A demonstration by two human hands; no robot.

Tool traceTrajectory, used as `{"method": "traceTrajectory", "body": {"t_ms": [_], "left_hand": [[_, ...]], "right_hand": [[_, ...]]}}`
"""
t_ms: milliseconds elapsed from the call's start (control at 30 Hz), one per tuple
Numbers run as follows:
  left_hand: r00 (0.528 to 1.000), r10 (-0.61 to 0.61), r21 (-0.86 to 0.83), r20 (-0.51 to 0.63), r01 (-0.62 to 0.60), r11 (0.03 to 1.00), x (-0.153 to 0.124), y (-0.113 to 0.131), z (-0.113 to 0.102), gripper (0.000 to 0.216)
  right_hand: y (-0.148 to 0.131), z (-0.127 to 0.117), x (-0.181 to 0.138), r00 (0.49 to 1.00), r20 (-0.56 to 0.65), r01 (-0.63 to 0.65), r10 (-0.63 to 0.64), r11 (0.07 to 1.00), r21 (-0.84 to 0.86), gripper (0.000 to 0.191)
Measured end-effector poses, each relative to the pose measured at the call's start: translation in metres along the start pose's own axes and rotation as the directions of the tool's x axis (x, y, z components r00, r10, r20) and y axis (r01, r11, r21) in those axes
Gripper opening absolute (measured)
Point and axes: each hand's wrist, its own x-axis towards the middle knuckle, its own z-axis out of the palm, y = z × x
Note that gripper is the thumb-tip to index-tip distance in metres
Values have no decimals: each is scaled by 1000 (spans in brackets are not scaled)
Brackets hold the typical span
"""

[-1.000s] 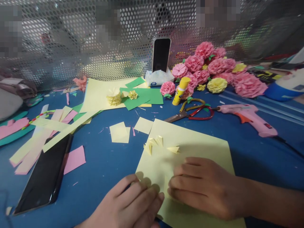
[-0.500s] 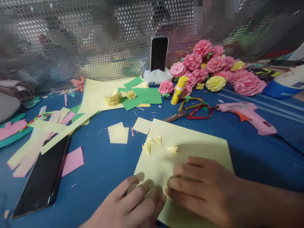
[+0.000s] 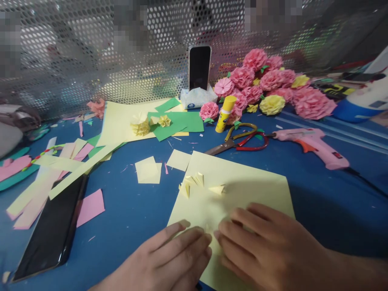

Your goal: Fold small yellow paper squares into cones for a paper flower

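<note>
My left hand (image 3: 169,260) and my right hand (image 3: 266,246) lie side by side on the near edge of a pale yellow paper sheet (image 3: 242,186) on the blue table. Their fingertips meet over a small yellow piece (image 3: 209,230) that is almost wholly hidden. The fingers of both hands are pressed together and curled down onto it. Several small folded yellow pieces (image 3: 194,182) rest on the sheet just beyond the hands.
A black phone (image 3: 51,230) lies at the near left among yellow and pink strips (image 3: 39,190). Scissors (image 3: 239,141), a glue stick (image 3: 222,113) and a pink glue gun (image 3: 312,145) lie behind the sheet. Pink paper flowers (image 3: 266,87) and a propped phone (image 3: 199,66) stand by the perforated screen.
My left hand slid right and forward onto the sheet until its fingertips met my right hand's. The view shifted slightly.
</note>
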Motion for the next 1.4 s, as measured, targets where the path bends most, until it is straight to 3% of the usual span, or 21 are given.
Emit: {"method": "traceTrajectory", "body": {"t_ms": [167, 333, 433, 633, 800, 967, 1400], "left_hand": [[1000, 3, -42, -7, -3, 999, 0, 1, 0, 36], [1000, -10, -70, -14, 9, 998, 0, 2, -1, 35], [999, -23, -91, -22, 21, 996, 2, 2, 0, 33], [999, -27, -71, 17, 28, 997, 3, -1, 0, 35], [1000, -17, -67, 9, 17, 998, 5, -5, -3, 35], [1000, 4, -57, 23, -2, 998, 5, -7, -4, 37], [999, -26, -4, -20, 26, 1000, 2, -1, 5, 35]], "right_hand": [[11, 0, 7, 1000, 7, -11, 11, 998, 57, 20], [26, -4, 12, 998, -22, 66, -64, 988, 140, 34], [34, 0, 13, 997, -22, 77, -73, 968, 238, 31], [41, 9, 13, 999, 40, 13, -36, 886, 464, 28], [38, 13, 14, 983, 152, -172, 102, 801, 574, 25], [34, 19, 13, 971, 176, -235, 162, 783, 575, 25], [31, 12, 19, 965, 216, -247, 150, 794, 555, 11]]}}
